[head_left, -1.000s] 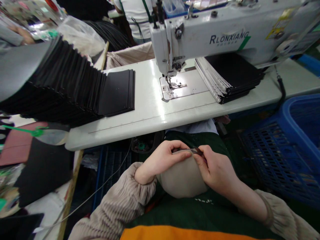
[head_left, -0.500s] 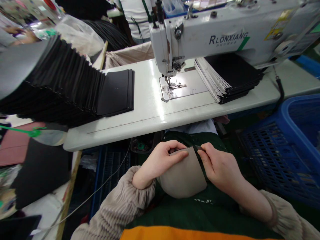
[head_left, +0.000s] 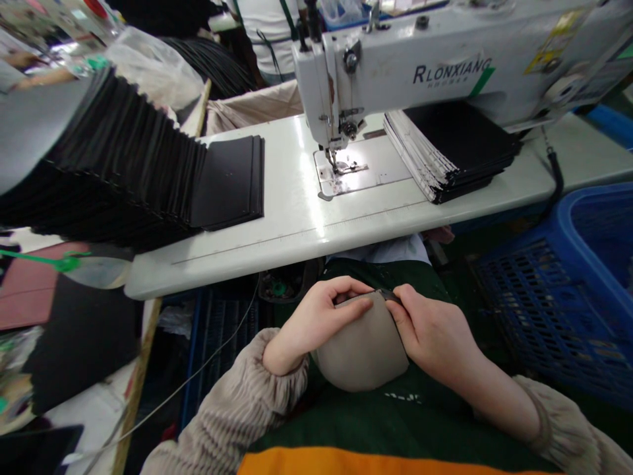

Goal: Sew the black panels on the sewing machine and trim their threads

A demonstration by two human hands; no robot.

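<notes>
My left hand [head_left: 324, 316] grips a grey-beige panel [head_left: 368, 346] by its upper edge, thumb on the pale face and fingers behind. The panel bends downward over the dark green apron [head_left: 356, 415] on my lap. In my right hand [head_left: 435, 330], pinched between thumb and fingers, is a small dark flat tool [head_left: 390, 295]. Its tip touches or nearly touches the panel's top right corner; its exact kind is hidden by the fingers.
Ahead stands a sewing machine [head_left: 400, 72] on a white table [head_left: 287, 191]. Black panels [head_left: 230, 178] lie stacked at left, beside a long leaning row [head_left: 123, 158]. Another stack [head_left: 459, 145] sits under the machine arm. A blue basket [head_left: 539, 303] stands at right.
My right hand has shifted slightly left, bringing the dark tool from just beside the panel's corner onto its top edge. The left hand and panel have hardly moved.
</notes>
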